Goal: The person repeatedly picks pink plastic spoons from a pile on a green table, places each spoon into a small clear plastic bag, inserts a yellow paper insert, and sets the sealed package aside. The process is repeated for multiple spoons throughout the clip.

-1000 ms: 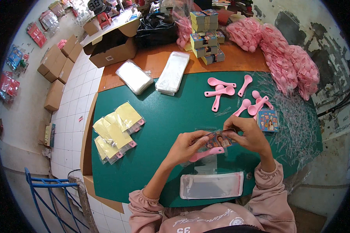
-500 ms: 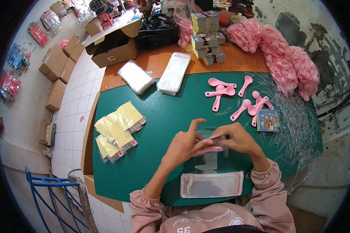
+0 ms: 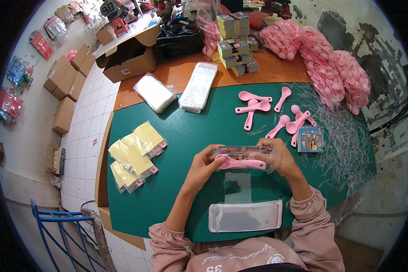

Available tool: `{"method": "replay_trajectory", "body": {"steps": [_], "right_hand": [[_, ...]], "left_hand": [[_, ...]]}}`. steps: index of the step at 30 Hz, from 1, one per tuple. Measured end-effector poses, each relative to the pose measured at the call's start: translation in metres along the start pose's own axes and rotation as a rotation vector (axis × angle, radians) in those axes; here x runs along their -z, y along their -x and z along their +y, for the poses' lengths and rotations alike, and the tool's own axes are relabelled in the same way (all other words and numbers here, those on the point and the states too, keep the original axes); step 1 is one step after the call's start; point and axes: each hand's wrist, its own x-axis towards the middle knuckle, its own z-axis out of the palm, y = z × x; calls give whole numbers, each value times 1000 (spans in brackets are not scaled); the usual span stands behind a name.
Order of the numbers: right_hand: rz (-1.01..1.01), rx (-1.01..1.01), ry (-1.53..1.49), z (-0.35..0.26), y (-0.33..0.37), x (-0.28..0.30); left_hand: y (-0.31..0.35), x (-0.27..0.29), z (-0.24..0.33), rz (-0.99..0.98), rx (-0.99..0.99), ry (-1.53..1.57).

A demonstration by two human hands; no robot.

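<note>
Above the near part of the table, both hands hold a clear plastic bag with a patterned card in it. A pink spoon lies along the card's lower edge; I cannot tell whether it is fully inside the bag. My left hand is closed on the left end, thumb at the spoon's bowl. My right hand grips the other end near the handle tip. Below them lie a single clear bag and a stack of clear bags.
Several packed yellow-card packets lie at the left. Loose pink spoons and a card stack sit at the right, beside scattered clear plastic strips. Farther back are bag bundles, card bundles, and sacks of pink spoons.
My hands have moved apart to the two ends of the bag. The card, earlier mostly hidden between my fingers, now lies flat behind the spoon, facing up.
</note>
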Motion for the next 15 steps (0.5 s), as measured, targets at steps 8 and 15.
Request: {"method": "replay_trajectory", "body": {"steps": [8, 15], "right_hand": [[208, 348, 322, -12, -1, -14], [-132, 437, 663, -19, 25, -38]], "left_hand": [[8, -16, -10, 337, -149, -341], [39, -30, -14, 39, 269, 213]]}}
